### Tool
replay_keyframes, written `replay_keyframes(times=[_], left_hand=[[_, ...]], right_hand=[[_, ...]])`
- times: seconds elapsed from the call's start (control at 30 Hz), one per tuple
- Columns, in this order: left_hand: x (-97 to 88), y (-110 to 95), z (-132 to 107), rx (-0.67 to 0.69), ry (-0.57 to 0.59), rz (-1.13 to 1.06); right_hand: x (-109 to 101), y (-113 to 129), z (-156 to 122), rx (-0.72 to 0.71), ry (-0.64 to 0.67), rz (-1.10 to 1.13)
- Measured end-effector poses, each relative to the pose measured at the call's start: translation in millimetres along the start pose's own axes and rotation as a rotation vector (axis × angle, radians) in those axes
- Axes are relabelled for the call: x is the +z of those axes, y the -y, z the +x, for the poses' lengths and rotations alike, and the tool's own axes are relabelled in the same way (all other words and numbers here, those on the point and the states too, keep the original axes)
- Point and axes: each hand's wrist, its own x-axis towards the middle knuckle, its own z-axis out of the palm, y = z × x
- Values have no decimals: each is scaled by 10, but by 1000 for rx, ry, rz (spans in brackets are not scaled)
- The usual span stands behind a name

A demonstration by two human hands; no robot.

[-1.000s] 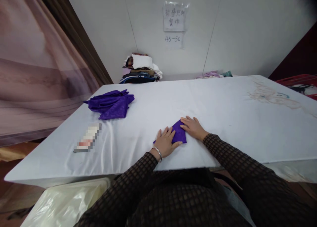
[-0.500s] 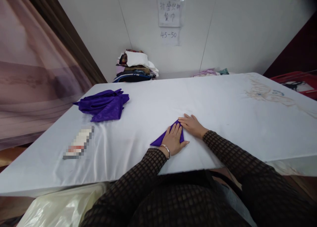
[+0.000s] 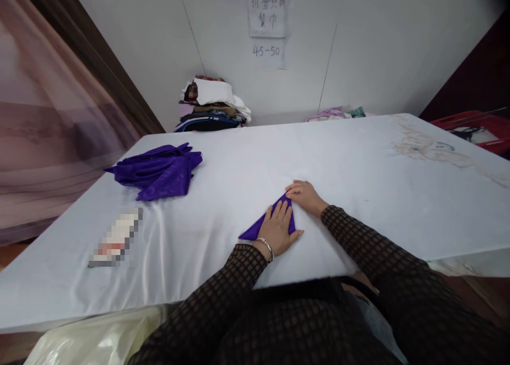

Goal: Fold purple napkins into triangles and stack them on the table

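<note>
Folded purple cloth (image 3: 252, 232): smooth, soft sheen
Table cover (image 3: 342, 173): satiny fabric
Our bracelet (image 3: 268, 246): shiny metal
Our sleeves (image 3: 353, 231): textured cloth
Wall sign (image 3: 268, 10): paper, glossy plastic

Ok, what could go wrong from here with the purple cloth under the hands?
The left hand lies flat over the folded purple cloth, so lifting it might let the fold spring open. The right hand has its fingers at the top corner and could tug it out of line. The white tablecloth has creases toward the left and might ruck if dragged.
</note>
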Motion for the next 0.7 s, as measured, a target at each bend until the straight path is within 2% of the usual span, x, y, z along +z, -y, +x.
replay_keyframes(times=[0.17, 0.47, 0.7], left_hand=[[7, 3, 4, 3, -11, -10], [-20, -17, 7, -13, 5, -5], [-16, -11, 3, -9, 8, 2]], right_hand=[[-11, -19, 72, -93, -28, -5], [-13, -42, 91, -87, -99, 110], [-52, -32, 132, -85, -104, 78]])
